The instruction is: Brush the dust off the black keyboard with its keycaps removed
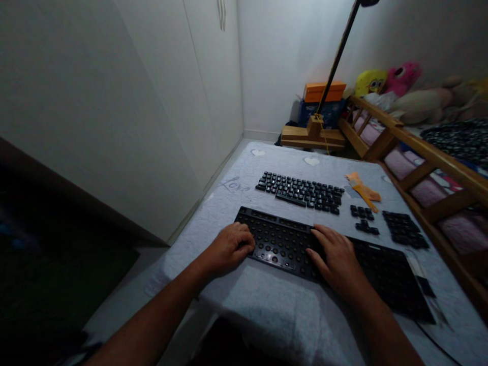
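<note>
A black keyboard base [282, 244] with its keycaps taken off lies on a pale cloth-covered table [267, 305]. My left hand [229, 247] rests curled on the base's left end, fingertips on the bare sockets. My right hand [335, 256] lies flat on the middle of the base, fingers stretched toward the far edge. Beyond the base the removed keycaps are laid out in keyboard order: a main block [301, 191], a small cluster [363, 218] and a numpad block [404, 230].
An orange tool or wrapper [362, 188] lies right of the main keycap block. A wooden bed rail [419, 147] with plush toys [385, 79] runs along the right. A wooden stand with a dark pole [314, 133] and boxes [324, 92] stand behind the table. White wardrobe at left.
</note>
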`<state>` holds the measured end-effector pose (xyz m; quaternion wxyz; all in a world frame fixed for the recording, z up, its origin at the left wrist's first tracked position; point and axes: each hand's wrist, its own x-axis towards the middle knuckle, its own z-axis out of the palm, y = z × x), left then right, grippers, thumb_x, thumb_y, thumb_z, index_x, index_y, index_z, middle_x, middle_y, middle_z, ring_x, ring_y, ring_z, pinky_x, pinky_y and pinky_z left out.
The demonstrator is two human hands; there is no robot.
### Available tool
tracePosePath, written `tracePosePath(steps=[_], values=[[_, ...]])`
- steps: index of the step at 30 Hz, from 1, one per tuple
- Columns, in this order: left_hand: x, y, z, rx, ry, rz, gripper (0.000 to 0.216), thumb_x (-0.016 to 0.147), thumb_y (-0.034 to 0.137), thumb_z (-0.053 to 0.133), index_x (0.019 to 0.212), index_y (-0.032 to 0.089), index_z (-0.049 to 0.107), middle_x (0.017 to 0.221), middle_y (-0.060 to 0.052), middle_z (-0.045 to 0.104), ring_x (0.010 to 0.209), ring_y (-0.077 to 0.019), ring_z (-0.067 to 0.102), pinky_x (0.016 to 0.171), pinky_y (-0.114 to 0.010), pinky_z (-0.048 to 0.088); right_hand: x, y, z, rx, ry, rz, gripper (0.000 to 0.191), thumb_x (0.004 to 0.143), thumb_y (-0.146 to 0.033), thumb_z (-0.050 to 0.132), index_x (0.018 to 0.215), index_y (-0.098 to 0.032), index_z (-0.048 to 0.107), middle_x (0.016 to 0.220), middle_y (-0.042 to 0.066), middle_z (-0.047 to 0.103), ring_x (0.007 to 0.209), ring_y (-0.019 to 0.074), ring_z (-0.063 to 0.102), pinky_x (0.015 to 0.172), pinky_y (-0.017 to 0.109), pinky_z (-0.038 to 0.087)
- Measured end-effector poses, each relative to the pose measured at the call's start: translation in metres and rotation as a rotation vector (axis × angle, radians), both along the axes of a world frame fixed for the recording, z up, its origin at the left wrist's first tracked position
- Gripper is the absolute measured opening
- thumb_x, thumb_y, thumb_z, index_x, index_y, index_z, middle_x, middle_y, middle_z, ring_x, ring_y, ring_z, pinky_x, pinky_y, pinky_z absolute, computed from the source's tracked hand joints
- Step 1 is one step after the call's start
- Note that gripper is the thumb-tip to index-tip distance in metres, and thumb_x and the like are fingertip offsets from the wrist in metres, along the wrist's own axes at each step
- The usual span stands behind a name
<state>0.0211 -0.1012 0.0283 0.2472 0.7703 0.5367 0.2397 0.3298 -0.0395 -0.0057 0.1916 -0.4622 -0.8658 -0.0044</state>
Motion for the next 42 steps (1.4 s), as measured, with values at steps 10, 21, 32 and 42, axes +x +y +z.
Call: tracePosePath(steps=[10, 21, 32, 42], values=[[-0.003, 0.001, -0.002, -0.011, -0.140, 0.020, 0.012, 0.089, 0.019, 0.056, 0.085, 0.019, 0.068, 0.087, -0.004, 0.063, 0.089, -0.0171, 0.057, 0.083, -0.032, 0.044, 0.000, -0.001, 0.001, -0.014, 0.018, 0.004, 0.041, 0.094, -0.037, 0.051, 0.128, -0.016, 0.062, 0.137, 0.016, 0.061, 0.127, 0.0333, 0.054, 0.105, 0.053, 0.040], [-0.001, 0.010, 0.012, 0.016, -0.188, 0.105, 0.012, 0.090, 0.019, 0.055, 0.089, 0.018, 0.067, 0.089, -0.004, 0.065, 0.088, -0.0164, 0.061, 0.082, -0.031, 0.048, 0.000, 0.000, 0.002, -0.014, 0.014, 0.004, 0.040, 0.094, -0.036, 0.051, 0.127, -0.016, 0.062, 0.136, 0.017, 0.061, 0.126, 0.0324, 0.054, 0.105, 0.052, 0.041], [0.024, 0.096, 0.030, 0.153, 0.169, 0.036, 0.022, 0.087, 0.013, 0.056, 0.103, 0.019, 0.070, 0.106, -0.006, 0.068, 0.101, -0.0196, 0.063, 0.092, -0.035, 0.049, -0.001, 0.000, 0.002, -0.015, 0.028, -0.005, 0.038, 0.094, -0.035, 0.053, 0.126, -0.018, 0.063, 0.135, 0.015, 0.062, 0.125, 0.0317, 0.056, 0.106, 0.051, 0.040], [0.062, 0.156, 0.020, 0.194, 0.522, -0.055, 0.033, 0.091, 0.017, 0.048, 0.113, 0.023, 0.073, 0.106, -0.009, 0.067, 0.100, -0.0236, 0.064, 0.081, -0.031, 0.049, -0.001, -0.002, 0.002, -0.019, 0.031, 0.000, 0.039, 0.094, -0.034, 0.052, 0.127, -0.017, 0.062, 0.137, 0.016, 0.061, 0.127, 0.0323, 0.054, 0.106, 0.053, 0.039]])
